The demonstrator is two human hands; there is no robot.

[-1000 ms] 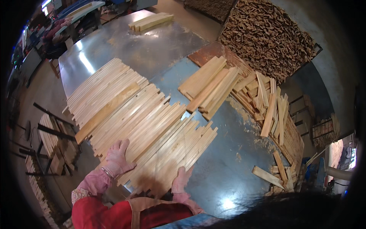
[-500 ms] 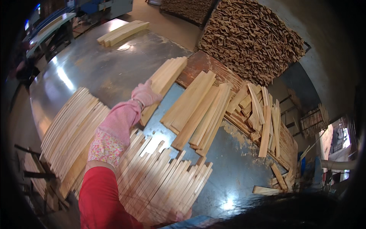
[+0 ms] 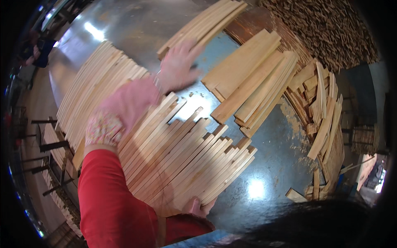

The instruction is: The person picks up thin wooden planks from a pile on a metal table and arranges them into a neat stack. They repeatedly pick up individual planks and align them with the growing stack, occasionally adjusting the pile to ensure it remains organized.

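Wooden slats (image 3: 194, 31) under spread left hand (image 3: 178, 66).

A shiny metal counter (image 3: 136, 25) mirrors bright overhead light. Behind it rises a tall heap of stacked wood scraps (image 3: 331, 29). Dark racks (image 3: 45, 144) line the left floor.

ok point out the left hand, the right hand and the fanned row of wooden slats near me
left hand (image 3: 178, 66), head view, on the back of the gloved hand
right hand (image 3: 198, 206), head view, on the fingers under the slat ends
fanned row of wooden slats (image 3: 186, 159), head view, on the middle slats
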